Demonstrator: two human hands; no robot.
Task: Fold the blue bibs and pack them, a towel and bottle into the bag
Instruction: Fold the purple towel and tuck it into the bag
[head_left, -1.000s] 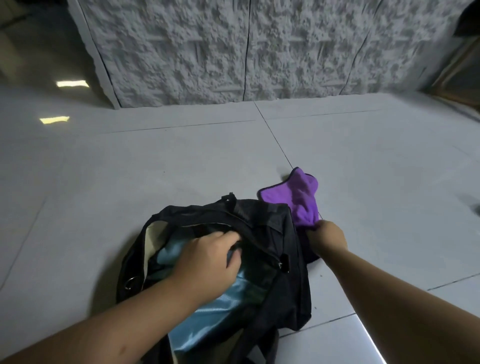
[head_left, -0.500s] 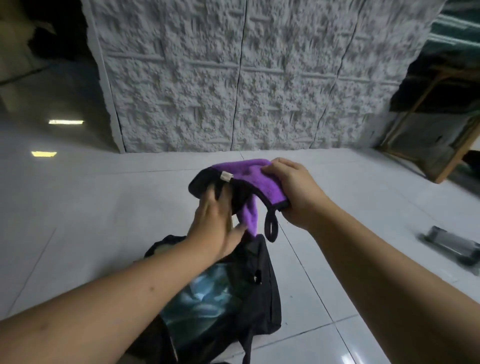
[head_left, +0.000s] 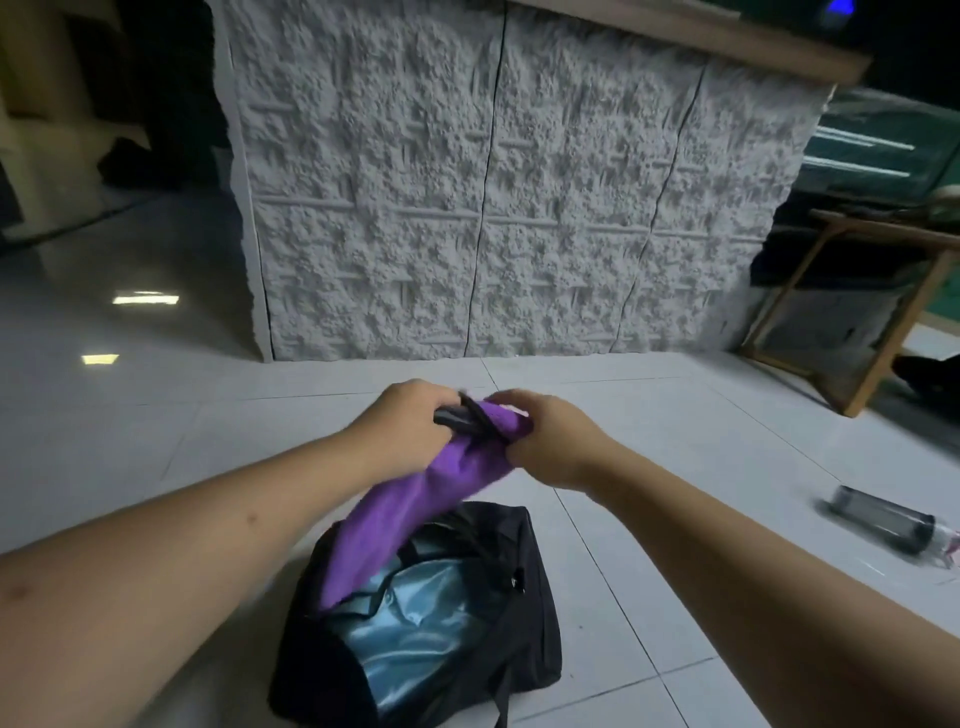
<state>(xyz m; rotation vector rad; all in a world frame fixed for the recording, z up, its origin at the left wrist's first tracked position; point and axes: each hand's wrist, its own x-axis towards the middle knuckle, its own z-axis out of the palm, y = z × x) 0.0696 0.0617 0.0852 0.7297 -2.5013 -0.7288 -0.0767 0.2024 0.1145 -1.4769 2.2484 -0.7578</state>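
A purple towel (head_left: 415, 499) with black trim hangs above the open black bag (head_left: 524, 618) on the tiled floor. My left hand (head_left: 402, 423) grips the towel's top edge at the left. My right hand (head_left: 550, 441) grips the same edge at the right. The towel's lower end droops into the bag's mouth. Shiny light blue bibs (head_left: 415, 639) lie inside the bag. A dark bottle (head_left: 883, 519) lies on its side on the floor at the far right, away from both hands.
A white textured wall panel (head_left: 493, 208) stands straight ahead. A wooden-framed stand (head_left: 883, 312) leans at the right. Glossy floor tiles (head_left: 156, 415) spread to the left and right of the bag.
Both hands lifted the towel off the floor and brought it over the bag. It now hangs stretched between them with its lower end reaching into the bag. The camera tilted up.
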